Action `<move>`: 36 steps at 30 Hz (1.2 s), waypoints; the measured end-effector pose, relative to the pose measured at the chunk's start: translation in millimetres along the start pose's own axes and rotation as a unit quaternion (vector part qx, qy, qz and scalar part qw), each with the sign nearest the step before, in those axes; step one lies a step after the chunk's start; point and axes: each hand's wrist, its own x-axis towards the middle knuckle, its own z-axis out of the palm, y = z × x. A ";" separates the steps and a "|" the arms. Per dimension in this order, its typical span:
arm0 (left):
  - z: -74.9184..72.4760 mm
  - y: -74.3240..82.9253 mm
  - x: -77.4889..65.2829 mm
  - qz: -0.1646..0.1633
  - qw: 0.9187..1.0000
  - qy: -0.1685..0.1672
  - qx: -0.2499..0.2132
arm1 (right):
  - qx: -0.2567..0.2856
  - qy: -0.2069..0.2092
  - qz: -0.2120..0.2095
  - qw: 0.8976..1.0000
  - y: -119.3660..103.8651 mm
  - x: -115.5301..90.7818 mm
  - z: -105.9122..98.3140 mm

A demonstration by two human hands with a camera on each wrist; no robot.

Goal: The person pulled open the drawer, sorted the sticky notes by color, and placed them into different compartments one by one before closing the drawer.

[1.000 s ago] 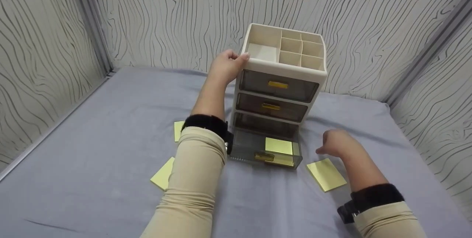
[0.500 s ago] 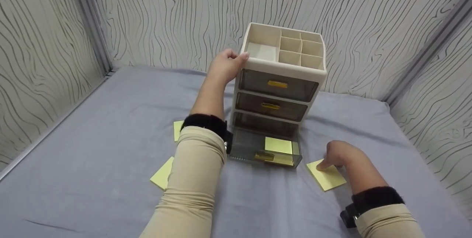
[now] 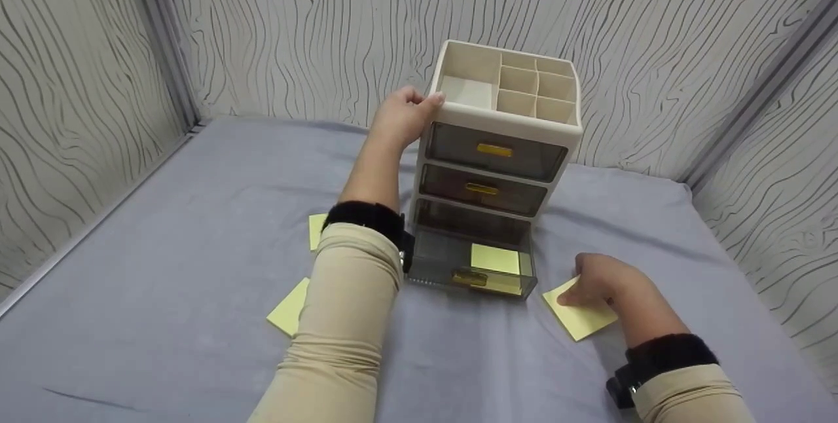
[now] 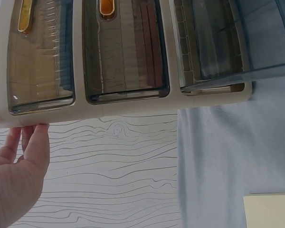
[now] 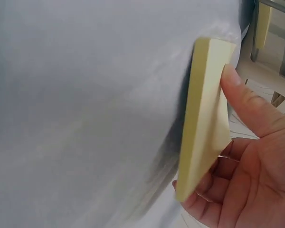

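Note:
A cream desktop drawer organizer point(image 3: 501, 118) stands on the cloth, its bottom drawer point(image 3: 438, 256) pulled out. My left hand point(image 3: 399, 120) holds the organizer's upper left edge, thumb on the front rim and fingers at the side. Inside the drawer lies a yellow sticky note pad point(image 3: 494, 257). To the right of the drawer, my right hand point(image 3: 609, 282) pinches another yellow sticky note pad point(image 5: 206, 118), thumb on its face and fingers beneath. In the right wrist view this pad is tilted, with one edge near the cloth.
Two more yellow pads lie left of the organizer, a far one point(image 3: 316, 232) and a near one point(image 3: 288, 308), both partly hidden by the left arm. Open compartments point(image 3: 517, 86) form the organizer's top. Patterned wall panels point(image 3: 314, 30) stand behind the grey cloth point(image 3: 196, 266).
My right hand has come down onto the pad on the right, first touching it with the thumb, and now grips it. The left hand stays on the organizer.

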 end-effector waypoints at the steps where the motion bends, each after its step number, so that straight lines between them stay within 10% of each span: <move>1: 0.1 -0.1 0.2 0.003 1.000 0.001 0.003 | 0.001 0.001 -0.001 1.000 -0.6 -0.5 0.0; 22: 0.0 -0.9 1.4 0.000 1.000 0.002 0.004 | 0.008 -0.036 -0.098 0.995 -11.2 -14.8 -40.2; 36: 0.3 -2.0 1.2 -0.007 1.000 0.001 -0.007 | 0.014 0.025 -0.155 0.988 -33.1 -32.5 -87.3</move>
